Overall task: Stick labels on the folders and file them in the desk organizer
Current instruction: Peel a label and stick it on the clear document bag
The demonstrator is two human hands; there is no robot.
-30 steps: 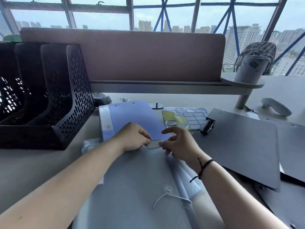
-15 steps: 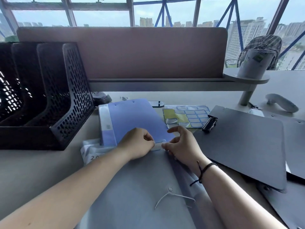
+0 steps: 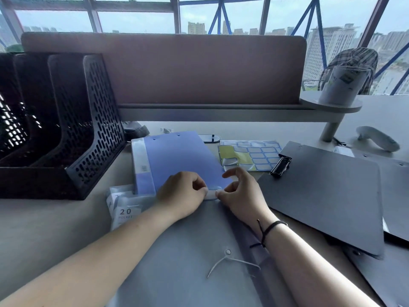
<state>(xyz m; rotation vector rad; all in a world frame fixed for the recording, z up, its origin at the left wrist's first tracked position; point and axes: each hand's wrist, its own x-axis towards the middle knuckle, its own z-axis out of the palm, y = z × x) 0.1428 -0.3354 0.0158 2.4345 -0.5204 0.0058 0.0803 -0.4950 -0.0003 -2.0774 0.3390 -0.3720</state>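
Head view: a grey desk by a wide window, with tower blocks beyond the glass.
Divider: a brownish panel stands along the back of the desk, with a low shelf under it.
Desk organizer: black and perforated, at the left, slots facing the person.
Grey folder: lies flat nearest the person, its string tie loose on top.
Blue folder: flat just behind the grey one, touching its far edge.
Label sheet: blue-bordered stickers on yellow backing, right of the blue folder – several spots peeled.
Black folders: overlapping at the right, a black clip at their near corner.
Label: small and pale, at the far edge of the grey folder, between both hands.
Left hand: fingers curled, thumb and forefinger pinching the label's left end.
Right hand: thumb tip on the label's right end – the other fingers loosely raised, closed on nothing.
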